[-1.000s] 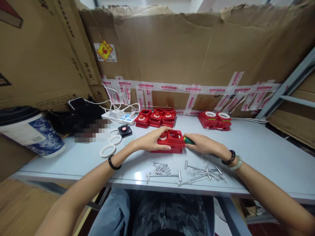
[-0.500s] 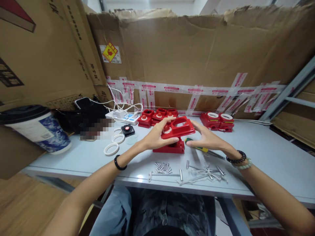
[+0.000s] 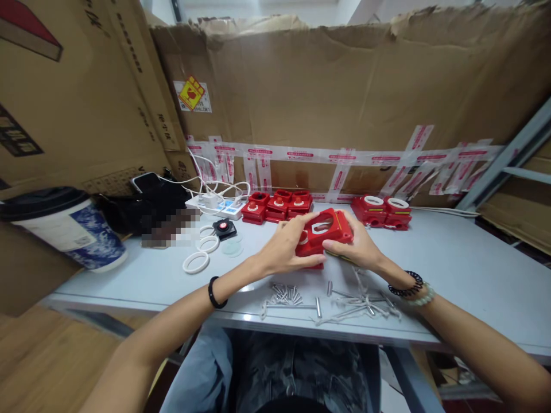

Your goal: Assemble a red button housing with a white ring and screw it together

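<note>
Between my two hands is a red housing cover [image 3: 334,234] with a large oval opening, tilted above the table. My left hand [image 3: 284,244] closes on its left side, thumb along the near edge and fingers over the top. My right hand [image 3: 358,245] grips the right end, thumb in front. Part of a red box base [image 3: 317,266] shows beneath the cover, mostly covered by my left hand. Nearer me lie several small screws [image 3: 287,294], a T-shaped metal rod [image 3: 297,306] and a bunch of similar rods with strings [image 3: 365,302]. The screwdriver is almost wholly hidden by my right hand.
Red button boxes [image 3: 278,207] stand at the back, with two red housings [image 3: 381,213] bearing white rings to their right. White rings [image 3: 196,262], a black part [image 3: 224,229], clear discs [image 3: 232,248], a power strip [image 3: 215,203] and a large paper cup [image 3: 73,229] are left. Cardboard [image 3: 301,86] walls the back.
The red cover has moved right and tilted with its opening turned more toward me. My right hand has closed on its right end. My left hand has shifted right with it.
</note>
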A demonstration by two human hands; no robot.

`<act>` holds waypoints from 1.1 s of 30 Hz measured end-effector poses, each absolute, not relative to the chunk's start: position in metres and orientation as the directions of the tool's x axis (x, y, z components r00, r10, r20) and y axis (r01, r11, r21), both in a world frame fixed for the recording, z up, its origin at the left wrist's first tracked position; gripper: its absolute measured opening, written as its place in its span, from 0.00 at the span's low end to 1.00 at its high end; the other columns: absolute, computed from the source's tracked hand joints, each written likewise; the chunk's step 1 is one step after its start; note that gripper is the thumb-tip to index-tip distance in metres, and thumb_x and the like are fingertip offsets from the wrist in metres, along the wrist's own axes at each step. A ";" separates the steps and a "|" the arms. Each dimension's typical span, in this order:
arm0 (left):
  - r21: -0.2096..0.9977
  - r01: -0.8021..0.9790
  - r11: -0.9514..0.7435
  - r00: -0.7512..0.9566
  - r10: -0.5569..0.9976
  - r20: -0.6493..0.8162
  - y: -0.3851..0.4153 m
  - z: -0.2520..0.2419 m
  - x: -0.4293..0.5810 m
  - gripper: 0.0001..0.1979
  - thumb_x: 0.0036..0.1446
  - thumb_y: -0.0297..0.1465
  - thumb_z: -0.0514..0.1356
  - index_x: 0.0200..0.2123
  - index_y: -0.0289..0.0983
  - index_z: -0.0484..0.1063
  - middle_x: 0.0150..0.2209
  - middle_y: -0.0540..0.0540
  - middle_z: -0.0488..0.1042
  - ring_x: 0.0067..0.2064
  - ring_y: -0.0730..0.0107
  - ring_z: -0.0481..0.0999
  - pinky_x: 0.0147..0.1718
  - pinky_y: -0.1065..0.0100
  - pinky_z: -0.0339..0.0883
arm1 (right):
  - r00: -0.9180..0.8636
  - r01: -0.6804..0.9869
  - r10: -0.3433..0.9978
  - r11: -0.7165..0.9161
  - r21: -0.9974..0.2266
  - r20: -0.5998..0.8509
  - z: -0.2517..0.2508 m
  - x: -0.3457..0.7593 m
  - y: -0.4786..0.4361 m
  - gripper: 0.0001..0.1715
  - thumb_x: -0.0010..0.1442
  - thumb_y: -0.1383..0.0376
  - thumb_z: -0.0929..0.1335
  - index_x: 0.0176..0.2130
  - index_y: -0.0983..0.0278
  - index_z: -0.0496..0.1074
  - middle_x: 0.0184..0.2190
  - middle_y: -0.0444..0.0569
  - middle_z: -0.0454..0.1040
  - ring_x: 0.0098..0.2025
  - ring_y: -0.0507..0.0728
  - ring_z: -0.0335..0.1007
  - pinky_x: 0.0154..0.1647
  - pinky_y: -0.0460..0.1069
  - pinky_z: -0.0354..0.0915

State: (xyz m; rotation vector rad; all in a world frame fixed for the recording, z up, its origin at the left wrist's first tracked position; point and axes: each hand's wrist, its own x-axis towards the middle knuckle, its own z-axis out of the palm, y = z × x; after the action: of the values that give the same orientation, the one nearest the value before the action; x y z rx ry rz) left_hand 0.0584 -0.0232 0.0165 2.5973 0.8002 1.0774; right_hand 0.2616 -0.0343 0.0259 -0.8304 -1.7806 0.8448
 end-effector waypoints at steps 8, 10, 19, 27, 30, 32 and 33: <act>0.159 0.899 -0.408 0.330 0.869 0.368 -0.023 0.043 -0.045 0.26 0.60 0.49 0.51 0.52 0.36 0.65 0.53 0.36 0.69 0.54 0.47 0.67 0.52 0.45 0.58 | -0.047 0.144 0.825 0.563 -0.814 0.563 0.033 0.273 -0.029 0.28 0.48 0.48 0.72 0.41 0.61 0.64 0.36 0.48 0.72 0.38 0.57 0.70 0.40 0.54 0.67; 0.052 0.972 -0.229 0.217 0.960 0.178 -0.031 0.031 -0.086 0.29 0.56 0.52 0.52 0.50 0.36 0.67 0.49 0.35 0.70 0.53 0.41 0.68 0.49 0.43 0.60 | -0.020 0.115 0.831 0.554 -0.825 0.555 0.034 0.274 -0.028 0.29 0.48 0.47 0.72 0.42 0.61 0.63 0.35 0.47 0.71 0.37 0.56 0.69 0.40 0.54 0.67; 0.281 0.935 -0.216 0.207 0.976 0.062 -0.076 0.012 -0.137 0.26 0.61 0.48 0.51 0.54 0.36 0.63 0.43 0.43 0.73 0.42 0.57 0.75 0.41 0.61 0.68 | -0.132 0.145 0.838 0.545 -0.826 0.530 0.040 0.270 -0.033 0.28 0.48 0.49 0.73 0.41 0.62 0.64 0.37 0.49 0.71 0.39 0.58 0.70 0.40 0.56 0.68; 0.379 0.601 -0.703 0.551 0.708 0.441 -0.057 0.043 -0.052 0.22 0.59 0.37 0.59 0.55 0.40 0.64 0.53 0.42 0.70 0.49 0.63 0.71 0.47 0.64 0.67 | -0.239 0.118 0.837 0.527 -0.841 0.492 0.040 0.268 -0.039 0.30 0.47 0.52 0.74 0.43 0.60 0.62 0.37 0.47 0.71 0.38 0.56 0.71 0.40 0.54 0.68; 0.397 0.383 -0.834 0.593 0.551 0.587 -0.043 0.053 0.004 0.22 0.56 0.34 0.62 0.53 0.37 0.65 0.50 0.41 0.71 0.48 0.65 0.72 0.47 0.64 0.68 | -0.273 0.119 0.833 0.526 -0.842 0.481 0.040 0.266 -0.042 0.30 0.46 0.52 0.74 0.43 0.60 0.62 0.36 0.47 0.71 0.38 0.56 0.70 0.41 0.54 0.68; 0.447 0.270 -0.853 0.574 0.515 0.637 -0.034 0.057 0.033 0.24 0.54 0.33 0.63 0.54 0.36 0.65 0.51 0.40 0.71 0.48 0.65 0.73 0.48 0.63 0.69 | -0.279 0.111 0.830 0.528 -0.842 0.483 0.042 0.265 -0.044 0.30 0.46 0.52 0.74 0.43 0.60 0.63 0.38 0.48 0.72 0.39 0.57 0.71 0.42 0.55 0.68; 0.460 0.240 -0.855 0.570 0.507 0.646 -0.030 0.057 0.044 0.25 0.54 0.33 0.64 0.54 0.36 0.65 0.49 0.40 0.72 0.47 0.64 0.73 0.47 0.63 0.69 | -0.281 0.107 0.828 0.530 -0.841 0.486 0.042 0.264 -0.045 0.30 0.46 0.52 0.74 0.44 0.60 0.63 0.39 0.49 0.72 0.40 0.57 0.71 0.43 0.55 0.68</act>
State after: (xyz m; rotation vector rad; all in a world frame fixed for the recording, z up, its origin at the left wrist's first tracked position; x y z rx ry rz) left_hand 0.0435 -0.0299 0.0569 2.4845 0.6115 1.1720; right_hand 0.2644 -0.0448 0.0424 -0.7885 -1.7287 0.8651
